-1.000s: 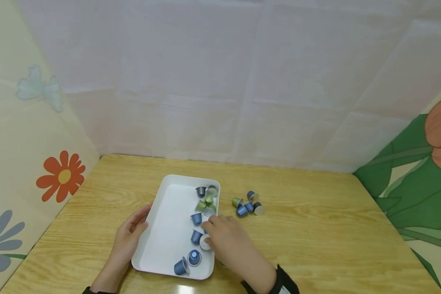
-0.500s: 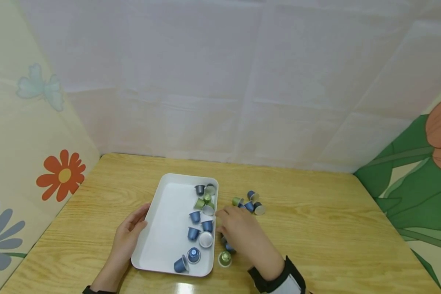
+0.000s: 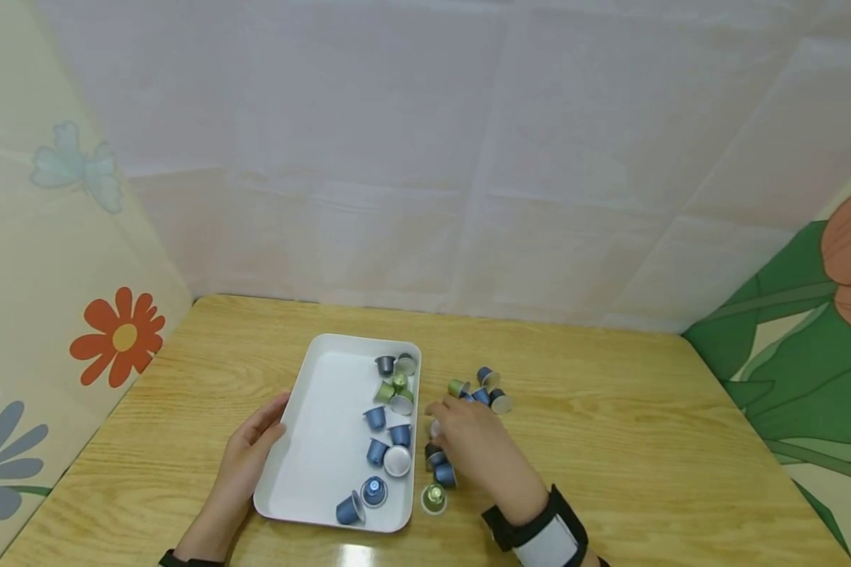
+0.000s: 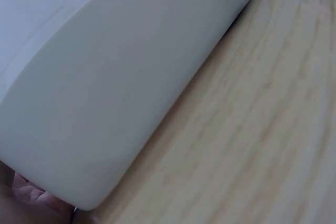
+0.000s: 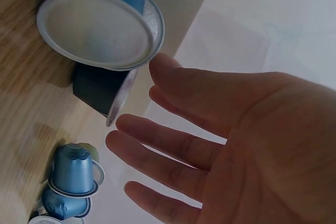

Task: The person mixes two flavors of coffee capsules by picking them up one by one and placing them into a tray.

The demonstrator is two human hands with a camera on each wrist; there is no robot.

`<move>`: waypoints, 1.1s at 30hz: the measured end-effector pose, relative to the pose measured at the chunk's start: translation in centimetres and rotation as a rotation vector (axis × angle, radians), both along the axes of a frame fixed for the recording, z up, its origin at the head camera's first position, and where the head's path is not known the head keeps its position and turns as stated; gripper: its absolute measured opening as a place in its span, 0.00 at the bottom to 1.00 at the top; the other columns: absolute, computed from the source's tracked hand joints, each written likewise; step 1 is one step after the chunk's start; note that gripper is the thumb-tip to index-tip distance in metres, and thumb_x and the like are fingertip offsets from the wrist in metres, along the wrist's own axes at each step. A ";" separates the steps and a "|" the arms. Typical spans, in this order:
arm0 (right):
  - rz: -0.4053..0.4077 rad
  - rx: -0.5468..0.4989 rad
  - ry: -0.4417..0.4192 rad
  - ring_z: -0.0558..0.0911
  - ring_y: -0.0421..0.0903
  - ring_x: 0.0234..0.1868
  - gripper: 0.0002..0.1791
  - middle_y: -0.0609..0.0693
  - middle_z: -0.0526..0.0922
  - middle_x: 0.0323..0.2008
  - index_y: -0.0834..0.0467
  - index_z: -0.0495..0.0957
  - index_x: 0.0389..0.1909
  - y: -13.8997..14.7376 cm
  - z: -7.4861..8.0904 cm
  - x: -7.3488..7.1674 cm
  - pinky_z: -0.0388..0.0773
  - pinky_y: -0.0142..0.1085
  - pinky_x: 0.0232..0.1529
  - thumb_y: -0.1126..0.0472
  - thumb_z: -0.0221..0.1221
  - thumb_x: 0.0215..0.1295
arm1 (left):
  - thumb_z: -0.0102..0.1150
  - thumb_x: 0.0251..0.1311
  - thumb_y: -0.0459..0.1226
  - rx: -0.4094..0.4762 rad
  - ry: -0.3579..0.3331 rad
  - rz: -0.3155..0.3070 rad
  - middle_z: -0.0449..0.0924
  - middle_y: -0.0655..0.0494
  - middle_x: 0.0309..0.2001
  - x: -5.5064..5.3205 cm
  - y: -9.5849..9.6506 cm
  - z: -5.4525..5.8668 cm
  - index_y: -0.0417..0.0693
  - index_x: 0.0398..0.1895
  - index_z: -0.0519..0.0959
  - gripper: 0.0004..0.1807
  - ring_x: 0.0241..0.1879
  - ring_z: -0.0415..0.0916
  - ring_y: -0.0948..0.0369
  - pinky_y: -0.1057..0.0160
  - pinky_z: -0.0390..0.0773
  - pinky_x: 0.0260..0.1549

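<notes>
With right fingers point(image 5: 167, 149) apart, reaching over the tabletop point(image 3: 610, 441) just beside the tray point(image 3: 319, 449); cannot tell whether clamping its side with the left hand point(image 3: 250, 450). Apparently at picking up loose capsules point(image 3: 444, 475) right of the tray, calling next for a pinch. Hiding most of a pale capsule point(image 3: 436, 429).

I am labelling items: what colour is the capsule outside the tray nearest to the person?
Green; the capsule shows best in the head view.
</notes>
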State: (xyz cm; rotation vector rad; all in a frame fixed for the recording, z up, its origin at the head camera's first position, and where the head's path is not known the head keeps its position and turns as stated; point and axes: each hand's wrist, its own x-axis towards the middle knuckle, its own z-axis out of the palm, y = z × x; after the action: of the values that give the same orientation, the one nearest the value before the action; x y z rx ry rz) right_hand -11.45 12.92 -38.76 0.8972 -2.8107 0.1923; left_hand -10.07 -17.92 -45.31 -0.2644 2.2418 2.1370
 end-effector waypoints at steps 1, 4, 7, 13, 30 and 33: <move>0.003 -0.002 0.002 0.81 0.49 0.33 0.16 0.51 0.81 0.33 0.61 0.82 0.42 0.0 -0.1 -0.1 0.79 0.42 0.35 0.63 0.73 0.53 | 0.46 0.72 0.30 -0.001 -0.006 -0.001 0.62 0.45 0.72 0.0 0.0 0.0 0.40 0.73 0.64 0.26 0.68 0.61 0.60 0.82 0.67 0.51; 0.003 -0.002 -0.009 0.81 0.48 0.33 0.15 0.51 0.81 0.33 0.61 0.83 0.42 0.1 -0.4 -0.3 0.79 0.42 0.34 0.64 0.72 0.54 | 0.47 0.72 0.29 -0.003 -0.010 -0.007 0.61 0.47 0.73 0.0 -0.1 0.0 0.39 0.73 0.64 0.26 0.72 0.56 0.56 0.83 0.65 0.53; -0.004 0.000 -0.024 0.81 0.48 0.32 0.14 0.51 0.81 0.33 0.61 0.83 0.42 0.2 -0.7 -0.5 0.79 0.41 0.33 0.65 0.72 0.54 | 0.49 0.70 0.28 -0.002 0.014 -0.011 0.60 0.46 0.73 -0.1 0.0 0.0 0.37 0.73 0.63 0.27 0.73 0.55 0.54 0.82 0.63 0.55; -0.018 0.008 -0.063 0.80 0.48 0.31 0.13 0.50 0.80 0.32 0.61 0.82 0.42 0.2 -0.8 -0.7 0.79 0.40 0.32 0.66 0.70 0.54 | 0.51 0.69 0.26 0.022 0.043 -0.016 0.61 0.41 0.72 0.0 0.0 -0.1 0.33 0.72 0.62 0.28 0.71 0.57 0.52 0.80 0.66 0.54; -0.030 0.007 -0.051 0.77 0.47 0.27 0.13 0.50 0.77 0.29 0.60 0.81 0.41 -0.1 -1.8 -0.7 0.75 0.39 0.25 0.66 0.70 0.53 | 0.50 0.70 0.26 0.027 0.034 -0.010 0.62 0.41 0.71 0.0 0.0 -0.3 0.34 0.72 0.63 0.27 0.71 0.58 0.53 0.81 0.68 0.51; -0.025 0.007 -0.043 0.78 0.47 0.27 0.13 0.50 0.77 0.29 0.60 0.81 0.40 -0.1 -2.0 -0.7 0.75 0.39 0.25 0.66 0.71 0.53 | 0.49 0.70 0.26 0.025 0.031 -0.014 0.62 0.41 0.72 0.0 0.0 -0.3 0.35 0.72 0.63 0.27 0.71 0.58 0.53 0.81 0.68 0.51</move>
State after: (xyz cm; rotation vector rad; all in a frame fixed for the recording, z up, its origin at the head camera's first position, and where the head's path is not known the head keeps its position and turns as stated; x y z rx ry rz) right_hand -12.15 12.84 -40.76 0.8692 -2.8626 0.2001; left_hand -10.10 -17.97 -45.61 -0.2162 2.2246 2.1756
